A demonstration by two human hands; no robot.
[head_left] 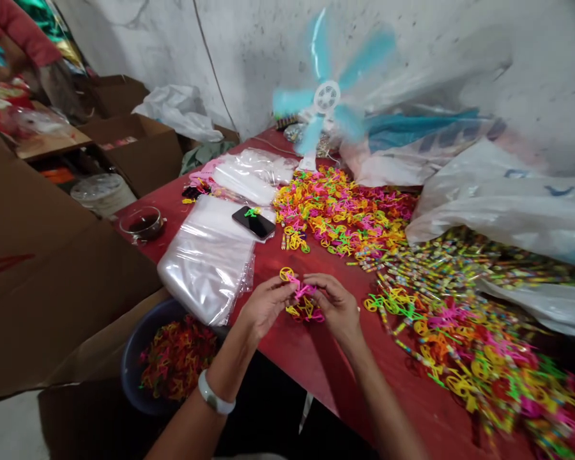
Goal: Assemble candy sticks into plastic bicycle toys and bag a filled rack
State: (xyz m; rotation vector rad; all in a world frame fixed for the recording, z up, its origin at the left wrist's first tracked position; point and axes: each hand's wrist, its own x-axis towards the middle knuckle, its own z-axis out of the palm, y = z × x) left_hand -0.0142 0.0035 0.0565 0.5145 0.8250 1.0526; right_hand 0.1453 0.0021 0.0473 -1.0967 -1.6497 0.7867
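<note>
Above the red table point(287, 348), a small plastic toy bicycle point(298, 287) with a pink frame and a yellow wheel is between both hands. My left hand point(267, 305) pinches it from the left, near the yellow wheel. On the other side, the fingers of my right hand point(338, 311) are closed at its pink end; the fingertips partly hide the grip. Just beneath the hands lie a few yellow and pink plastic pieces point(306, 311). Loose piles of colourful pieces point(335, 217) spread behind and to the right.
Patterned sticks point(426, 262) lie on the right by white sacks point(508, 191). A blue fan point(326, 97) spins at the back. Clear plastic bags point(208, 255), a phone point(253, 222) and a glass bowl point(142, 225) are left. A basin point(129, 370) of pieces sits below the edge. A person point(33, 38) stands far left.
</note>
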